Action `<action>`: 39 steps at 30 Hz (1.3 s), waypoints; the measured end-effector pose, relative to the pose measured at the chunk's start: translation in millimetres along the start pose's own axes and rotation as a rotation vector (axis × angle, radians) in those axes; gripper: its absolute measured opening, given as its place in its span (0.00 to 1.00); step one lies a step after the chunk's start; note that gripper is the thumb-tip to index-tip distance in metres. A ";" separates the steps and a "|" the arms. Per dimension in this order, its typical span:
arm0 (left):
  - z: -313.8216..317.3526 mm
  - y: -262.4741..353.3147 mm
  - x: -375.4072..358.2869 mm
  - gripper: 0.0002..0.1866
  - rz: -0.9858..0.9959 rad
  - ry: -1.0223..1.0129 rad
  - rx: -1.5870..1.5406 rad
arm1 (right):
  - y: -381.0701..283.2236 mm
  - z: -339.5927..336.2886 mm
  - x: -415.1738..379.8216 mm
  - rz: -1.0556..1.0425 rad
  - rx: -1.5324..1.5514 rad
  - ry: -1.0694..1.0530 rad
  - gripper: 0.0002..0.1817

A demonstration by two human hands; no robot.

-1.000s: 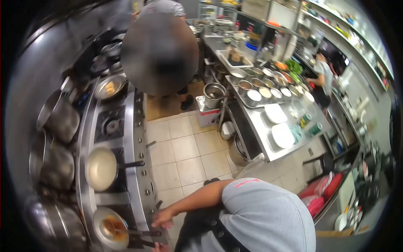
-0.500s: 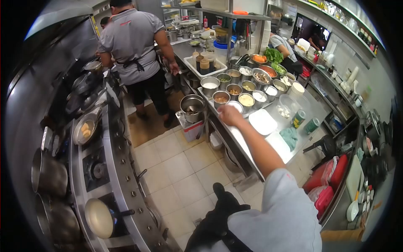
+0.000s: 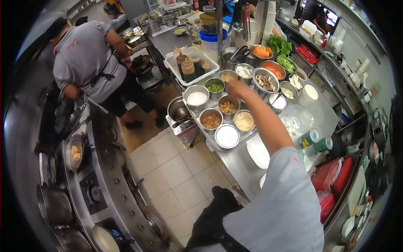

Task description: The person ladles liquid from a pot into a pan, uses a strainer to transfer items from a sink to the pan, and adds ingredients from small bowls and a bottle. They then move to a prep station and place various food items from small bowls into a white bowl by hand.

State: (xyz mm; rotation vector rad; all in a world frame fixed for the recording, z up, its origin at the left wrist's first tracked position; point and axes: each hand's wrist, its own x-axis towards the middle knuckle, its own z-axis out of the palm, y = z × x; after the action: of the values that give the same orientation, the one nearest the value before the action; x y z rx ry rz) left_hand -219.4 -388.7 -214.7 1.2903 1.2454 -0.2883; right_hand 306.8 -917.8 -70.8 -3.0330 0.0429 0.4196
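My right hand (image 3: pixel 237 89) reaches over the metal tins at the back of the prep counter, its fingers curled together and pointing down. Whatever they hold, if anything, is hidden. Just in front of the hand is a tin of brown chunks (image 3: pixel 228 106). Chopped green herbs (image 3: pixel 215 87) fill a tin to its left, and a tin of pale brown contents (image 3: pixel 228 77) sits just behind. Nearer stand a tin of minced brown food (image 3: pixel 211 120), a tin of pale yellow shreds (image 3: pixel 244 121) and a round white-topped tub (image 3: pixel 227 136). My left hand is out of view.
A stove (image 3: pixel 100 168) runs along the left, with a pale-filled pan (image 3: pixel 105 238) and another pan (image 3: pixel 74 155) holding yellowish pieces. A co-worker (image 3: pixel 90 63) leans over its far end. Sauce bottles (image 3: pixel 188 69) stand in a white tray. Green-labelled cans (image 3: pixel 323 145) are at right.
My right hand has moved from above the white tub at the counter's front edge to the tins farther back. The co-worker has bent toward the stove. My view has shifted closer to the counter.
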 end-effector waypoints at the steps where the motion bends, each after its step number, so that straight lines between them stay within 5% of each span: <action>1: 6.0 4.6 2.1 0.15 0.003 -0.002 0.010 | -0.4 12.3 4.2 0.043 0.040 -0.071 0.14; 4: 23.3 17.5 7.6 0.15 0.004 -0.014 0.049 | -20.8 43.5 -0.6 -0.088 -0.141 -0.114 0.15; 10: 57.2 50.3 27.7 0.14 0.028 -0.108 0.231 | -16.7 80.9 8.2 -0.079 0.025 0.243 0.09; 17: 82.2 68.8 42.8 0.13 0.046 -0.181 0.355 | -13.8 55.7 -8.5 -0.129 0.001 0.075 0.11; 26: 64.7 46.2 43.6 0.13 0.021 -0.161 0.343 | -6.6 61.0 3.7 -0.248 0.119 0.201 0.13; 28: 56.3 35.2 41.1 0.13 0.008 -0.143 0.324 | -4.6 31.6 0.9 -0.244 0.129 0.022 0.12; 31: 44.9 19.8 39.2 0.12 -0.009 -0.116 0.306 | 15.2 35.5 12.9 -0.262 0.361 -0.187 0.09; 33: 37.2 10.5 39.3 0.12 -0.021 -0.103 0.297 | 19.7 31.7 7.2 -0.028 0.712 -0.278 0.07; 39: 11.8 -22.6 37.7 0.12 -0.057 -0.056 0.268 | 25.2 33.7 -1.4 0.009 1.063 -0.248 0.07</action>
State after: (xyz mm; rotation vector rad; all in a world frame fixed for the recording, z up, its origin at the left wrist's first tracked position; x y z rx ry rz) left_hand -215.9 -389.2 -260.1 1.4648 1.2272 -0.5433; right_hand 295.4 -940.1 -104.7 -1.9291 0.1919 0.5399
